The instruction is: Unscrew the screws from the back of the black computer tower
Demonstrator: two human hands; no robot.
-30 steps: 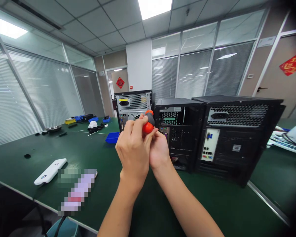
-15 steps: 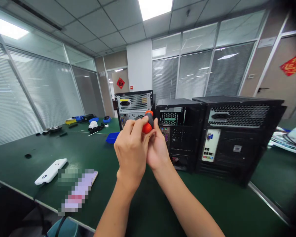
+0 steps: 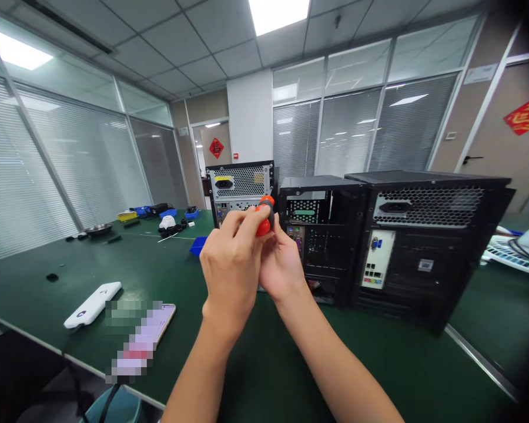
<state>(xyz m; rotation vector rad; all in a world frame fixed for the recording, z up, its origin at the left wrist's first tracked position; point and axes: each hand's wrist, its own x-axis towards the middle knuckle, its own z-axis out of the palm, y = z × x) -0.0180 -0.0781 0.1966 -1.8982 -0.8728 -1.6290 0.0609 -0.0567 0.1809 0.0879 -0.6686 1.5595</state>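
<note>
Both of my hands are raised together in front of the computer cases. My left hand [image 3: 231, 267] is closed, its fingers curled over the red and black handle of a screwdriver [image 3: 265, 217]. My right hand [image 3: 282, 264] is closed round the same handle from below and the right. The tool's tip is hidden; it points toward the gap between the silver-backed case [image 3: 240, 185] and the middle black case [image 3: 320, 235]. A larger black case [image 3: 427, 247] stands to the right.
On the green table [image 3: 70, 264] lie a white power bank [image 3: 92, 304], a phone [image 3: 147, 335], a blue tray [image 3: 198, 245] and several small parts and bins at the far left. White items [image 3: 515, 249] lie at the right edge.
My hands with the screwdriver have shifted slightly left and up; my left fingers now cover more of the handle. The cases have not moved.
</note>
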